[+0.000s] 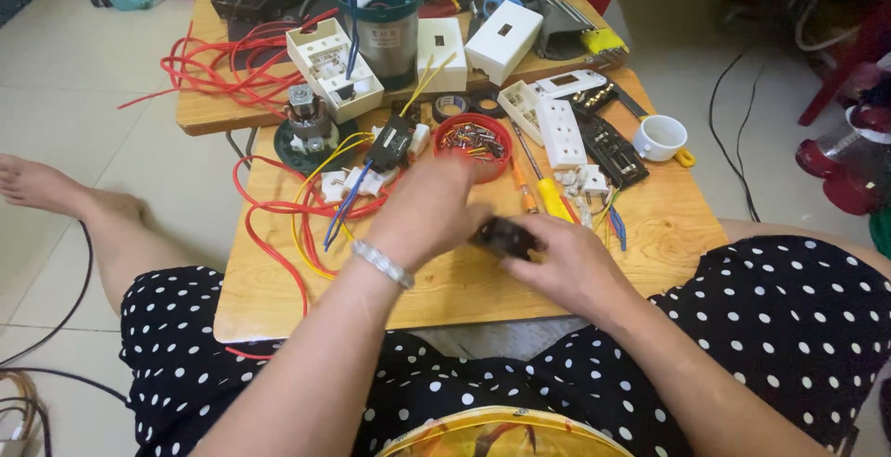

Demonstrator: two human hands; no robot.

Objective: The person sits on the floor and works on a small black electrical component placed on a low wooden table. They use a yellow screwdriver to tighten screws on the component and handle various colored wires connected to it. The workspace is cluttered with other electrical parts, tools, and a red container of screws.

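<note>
I see both hands meeting over the middle of a small wooden table (445,290). My right hand (571,267) curls closed around a small black part (506,237), held just above the tabletop. My left hand (432,216), with a beaded bracelet (382,264) at the wrist, is blurred; its fingers bend over the same part from ten o'clock, touching it, but I cannot tell how firmly they grip. At twelve o'clock of the hands sits a red bowl (471,144) of small pieces. At one o'clock lies a yellow-handled screwdriver (555,199). Red and yellow wires (297,211) loop at nine o'clock.
</note>
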